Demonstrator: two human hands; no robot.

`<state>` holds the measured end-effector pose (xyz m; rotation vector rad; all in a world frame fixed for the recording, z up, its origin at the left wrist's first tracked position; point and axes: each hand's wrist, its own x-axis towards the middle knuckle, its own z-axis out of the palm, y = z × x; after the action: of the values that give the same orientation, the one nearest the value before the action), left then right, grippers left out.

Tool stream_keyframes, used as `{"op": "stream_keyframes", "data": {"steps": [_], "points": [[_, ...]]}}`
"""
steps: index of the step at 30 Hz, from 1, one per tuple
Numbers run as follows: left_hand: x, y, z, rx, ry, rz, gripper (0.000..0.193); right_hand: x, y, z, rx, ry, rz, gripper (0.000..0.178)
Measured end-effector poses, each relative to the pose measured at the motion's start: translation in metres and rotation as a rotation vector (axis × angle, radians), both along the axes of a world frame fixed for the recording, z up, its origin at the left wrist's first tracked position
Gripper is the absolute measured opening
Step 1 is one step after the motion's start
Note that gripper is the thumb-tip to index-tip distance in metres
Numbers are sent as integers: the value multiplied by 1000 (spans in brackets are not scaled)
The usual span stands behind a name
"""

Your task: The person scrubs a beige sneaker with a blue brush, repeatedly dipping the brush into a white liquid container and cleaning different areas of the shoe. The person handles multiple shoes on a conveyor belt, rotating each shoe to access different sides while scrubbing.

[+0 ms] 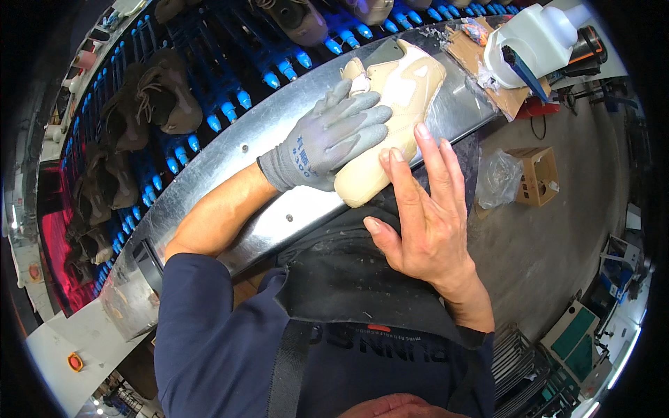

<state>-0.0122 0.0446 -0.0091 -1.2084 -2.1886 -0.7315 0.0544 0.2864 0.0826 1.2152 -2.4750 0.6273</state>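
Observation:
A beige shoe (pixel 403 89) with a white patch on its side lies on the metal ledge in front of me, its rounded end towards me. My left hand (pixel 327 136), in a grey coated work glove, lies across the shoe with its fingers wrapped over it; the thumb is hidden. Bare and with fingers spread, my right hand (pixel 425 209) is at the shoe's right side. Its fingertips are at the edge of the shoe, and I cannot tell whether they press on it. Nothing is gripped between these fingers.
Beyond the metal ledge (pixel 209 174) runs a curved rack with blue-tipped pegs (pixel 228 111), carrying several dark shoes (pixel 171 94). At the right end, a white plastic jug (pixel 529 45) stands by torn cardboard (pixel 470 52). A cardboard box (pixel 538 174) and a clear plastic bag (pixel 499 180) lie on the floor.

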Motion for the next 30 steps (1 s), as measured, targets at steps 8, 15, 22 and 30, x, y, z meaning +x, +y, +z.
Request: {"op": "stream_keyframes", "data": {"steps": [8,15,22,30], "points": [[1,0,7,-8,15,24,82,-10,43,12,-84,-16,2,52],[-11,12,9,85,79,107,65,-62,77,-66,-1141,-719,-259,52],[-11,8,3,81,11,165,58,-110,16,-100,-1193,-757,-127,75],[-4,16,9,-84,-170,288,68,-88,23,-102,-653,-377,-195,92]]}}
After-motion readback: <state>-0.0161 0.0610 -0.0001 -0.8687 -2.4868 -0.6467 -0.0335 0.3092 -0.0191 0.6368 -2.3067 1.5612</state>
